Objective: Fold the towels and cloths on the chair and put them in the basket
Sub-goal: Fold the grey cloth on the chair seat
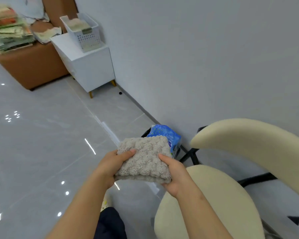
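Observation:
A folded beige fluffy towel point(145, 157) is held in the air above the floor, left of the chair. My left hand point(115, 163) grips its left edge, thumb on top. My right hand point(173, 173) grips its right edge, thumb on top too. The cream chair point(214, 200) stands at the lower right, and no cloth shows on its seat. A white slotted basket point(84, 34) sits on a white cabinet far off at the upper left, with folded cloth point(78, 25) inside it.
The white cabinet point(91, 69) stands against the wall beside a brown sofa point(31, 66) stacked with folded fabrics point(7, 30). A blue plastic bag point(166, 135) lies by the wall behind the towel. Glossy grey floor tiles point(41, 144) stretch between me and the cabinet.

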Demonstrator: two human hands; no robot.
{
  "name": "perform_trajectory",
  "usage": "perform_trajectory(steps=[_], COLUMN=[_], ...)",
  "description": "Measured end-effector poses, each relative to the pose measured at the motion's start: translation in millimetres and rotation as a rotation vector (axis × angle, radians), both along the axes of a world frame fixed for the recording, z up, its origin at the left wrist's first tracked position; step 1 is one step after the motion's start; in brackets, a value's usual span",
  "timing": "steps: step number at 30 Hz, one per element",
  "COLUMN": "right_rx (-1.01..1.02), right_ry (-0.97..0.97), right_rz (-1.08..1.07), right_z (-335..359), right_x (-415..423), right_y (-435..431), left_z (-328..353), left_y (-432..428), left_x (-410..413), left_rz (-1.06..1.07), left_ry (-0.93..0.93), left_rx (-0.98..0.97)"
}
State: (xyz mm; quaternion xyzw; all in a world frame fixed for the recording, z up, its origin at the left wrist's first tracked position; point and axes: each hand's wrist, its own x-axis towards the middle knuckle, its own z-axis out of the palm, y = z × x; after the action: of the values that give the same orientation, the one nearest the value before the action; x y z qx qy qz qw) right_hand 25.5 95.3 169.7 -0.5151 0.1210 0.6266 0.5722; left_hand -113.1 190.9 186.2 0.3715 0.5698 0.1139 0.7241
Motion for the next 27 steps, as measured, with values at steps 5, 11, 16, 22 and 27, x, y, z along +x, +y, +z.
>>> perform_trajectory(steps=[5, 11, 16, 22, 27], right_rx=[-0.027, -0.043, -0.039, -0.055, -0.049], right_ry=[0.017, 0.017, 0.035, 0.017, -0.014], right_rz=[0.042, 0.093, 0.093, 0.103, 0.131], right_z=[7, 18, 21, 12, 9], right_x=[-60, -113, -129, -120, -90], right_y=[111, 235, 320, 424, 548], left_z=[11, 24, 20, 6, 0], left_y=[110, 231, 314, 420, 541], left_x=[-56, -114, -132, -124, -97], left_rz=[-0.003, 0.009, 0.036, 0.046, 0.039], left_ry=[0.01, 0.018, 0.026, 0.029, 0.03], left_rx=[0.038, 0.091, 0.084, 0.072, 0.088])
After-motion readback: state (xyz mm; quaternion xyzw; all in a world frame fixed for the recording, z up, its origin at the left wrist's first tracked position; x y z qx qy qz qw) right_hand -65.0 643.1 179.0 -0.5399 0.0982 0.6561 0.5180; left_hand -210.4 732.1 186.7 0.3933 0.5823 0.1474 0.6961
